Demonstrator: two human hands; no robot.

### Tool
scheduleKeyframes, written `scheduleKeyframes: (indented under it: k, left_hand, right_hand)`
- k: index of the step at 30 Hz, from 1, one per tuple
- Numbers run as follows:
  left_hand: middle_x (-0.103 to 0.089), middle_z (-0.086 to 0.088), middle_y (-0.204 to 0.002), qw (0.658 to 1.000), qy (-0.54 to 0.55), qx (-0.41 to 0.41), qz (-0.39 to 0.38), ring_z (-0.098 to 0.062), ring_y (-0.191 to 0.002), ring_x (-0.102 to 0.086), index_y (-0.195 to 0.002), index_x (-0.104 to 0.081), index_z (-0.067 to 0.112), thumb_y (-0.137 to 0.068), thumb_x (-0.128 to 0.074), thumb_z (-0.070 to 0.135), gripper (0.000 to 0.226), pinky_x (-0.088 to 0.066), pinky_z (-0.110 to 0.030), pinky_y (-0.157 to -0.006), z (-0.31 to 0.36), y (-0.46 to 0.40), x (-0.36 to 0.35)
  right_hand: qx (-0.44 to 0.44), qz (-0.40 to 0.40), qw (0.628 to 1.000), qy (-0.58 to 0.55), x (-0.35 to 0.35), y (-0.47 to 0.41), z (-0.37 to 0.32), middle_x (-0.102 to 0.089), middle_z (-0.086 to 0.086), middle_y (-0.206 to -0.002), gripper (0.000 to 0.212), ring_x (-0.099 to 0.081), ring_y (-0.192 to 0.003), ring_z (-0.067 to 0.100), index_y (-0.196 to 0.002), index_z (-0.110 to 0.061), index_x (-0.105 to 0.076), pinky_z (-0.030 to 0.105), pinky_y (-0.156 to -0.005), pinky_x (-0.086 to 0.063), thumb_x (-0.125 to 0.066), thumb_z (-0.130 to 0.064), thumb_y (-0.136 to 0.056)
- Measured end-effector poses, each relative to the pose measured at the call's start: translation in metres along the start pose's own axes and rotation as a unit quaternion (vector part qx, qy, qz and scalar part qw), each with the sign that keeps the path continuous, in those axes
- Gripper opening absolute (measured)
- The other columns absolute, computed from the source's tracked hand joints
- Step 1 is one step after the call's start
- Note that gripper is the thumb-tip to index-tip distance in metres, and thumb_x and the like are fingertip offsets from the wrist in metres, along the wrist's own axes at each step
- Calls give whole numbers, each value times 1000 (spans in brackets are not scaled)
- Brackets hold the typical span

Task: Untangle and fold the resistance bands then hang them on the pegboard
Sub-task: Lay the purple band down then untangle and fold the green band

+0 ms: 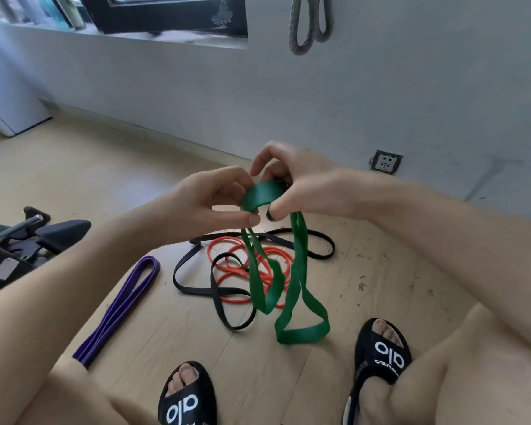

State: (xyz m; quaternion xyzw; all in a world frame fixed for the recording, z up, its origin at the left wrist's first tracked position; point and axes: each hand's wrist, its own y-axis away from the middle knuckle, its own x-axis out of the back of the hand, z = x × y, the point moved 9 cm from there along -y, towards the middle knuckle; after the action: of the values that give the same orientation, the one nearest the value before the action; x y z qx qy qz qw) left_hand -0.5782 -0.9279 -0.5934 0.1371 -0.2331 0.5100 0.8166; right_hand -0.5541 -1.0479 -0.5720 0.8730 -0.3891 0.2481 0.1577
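A wide green resistance band hangs in loops from both my hands, above the wooden floor. My left hand pinches its top fold from the left, and my right hand grips the same fold from the right, fingers curled. Below on the floor lie a thin orange band and a black band, tangled together. A purple band lies folded flat to the left. A grey band hangs on the wall at the top.
Black exercise equipment sits at the left edge. A wall socket is low on the grey wall. My two feet in black slides stand at the bottom of the view. A window sill with a dark frame is top left.
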Motion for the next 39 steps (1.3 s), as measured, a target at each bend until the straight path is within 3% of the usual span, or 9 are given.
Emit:
scheduleKeyframes:
  k: [4,7,10,13,18,27,30,34,39]
  left_hand:
    - [-70,-23,-102,999,23,-11,22,-46,-100,-68,-107,-62,7,-84,-78,31,37,-58,-37,-93,4,1,9]
    - [-68,-24,-103,998,35,-26,44,-48,-103,-68,-106,-64,9,-83,-78,32,35,-57,-52,-95,10,3,16]
    - [-71,-21,-98,999,30,-10,40,-40,-98,-72,-103,-64,7,-87,-80,23,27,-59,-45,-91,9,3,13]
    - [-72,-9,-86,1000,0,28,11,-27,-82,-72,-99,-64,8,-83,-79,24,27,-60,-38,-76,-2,2,11]
    - [-73,-4,-102,991,-35,101,-85,-26,-100,-74,-108,-63,28,-76,-89,40,43,-59,-49,-92,-26,6,-9]
    - [-70,-3,-81,999,-7,46,5,-18,-76,-66,-96,-64,11,-85,-79,23,22,-56,-26,-71,-6,0,5]
    - [-69,-21,-90,999,20,26,21,-39,-90,-72,-90,-65,15,-83,-85,30,27,-60,-42,-77,1,3,11]
    - [-74,-11,-88,998,52,38,23,-30,-95,-76,-92,-62,11,-81,-74,29,25,-57,-23,-75,4,5,9]
    - [-72,0,-87,998,41,36,26,-28,-95,-77,-96,-61,10,-79,-75,30,29,-59,-27,-78,4,4,9]
  right_hand:
    - [-9,10,1000,14,6,-2,8,-71,0,-101,58,-64,-77,8,-119,-22,-55,26,-69,-53,-79,1,-71]
    - [-39,-43,998,34,-1,0,25,-72,-2,-105,58,-69,-93,12,-122,-22,-56,31,-86,-57,-83,-5,-74]
    - [-56,-74,994,51,-5,3,36,-70,-3,-111,56,-68,-101,13,-123,-24,-57,35,-95,-56,-83,-11,-76]
    - [-52,-44,997,48,1,5,35,-72,-2,-106,53,-69,-94,14,-121,-23,-59,34,-88,-57,-82,-9,-75]
    - [-33,2,999,-29,4,4,19,-74,1,-95,54,-67,-80,11,-120,-23,-57,28,-71,-54,-80,-3,-76]
    - [-8,-22,999,41,-6,1,8,-63,-2,-113,65,-65,-98,14,-128,-27,-51,29,-82,-58,-80,-6,-74]
    - [-25,-58,997,52,-15,1,15,-65,-3,-114,67,-67,-99,15,-129,-27,-51,33,-85,-60,-81,-7,-72]
    - [-27,-48,998,42,-12,-1,17,-68,1,-112,62,-68,-102,18,-127,-25,-53,36,-91,-58,-80,-6,-74]
    - [-22,-13,1000,9,-1,-1,16,-71,3,-101,55,-68,-86,16,-120,-24,-57,31,-78,-58,-79,-3,-74]
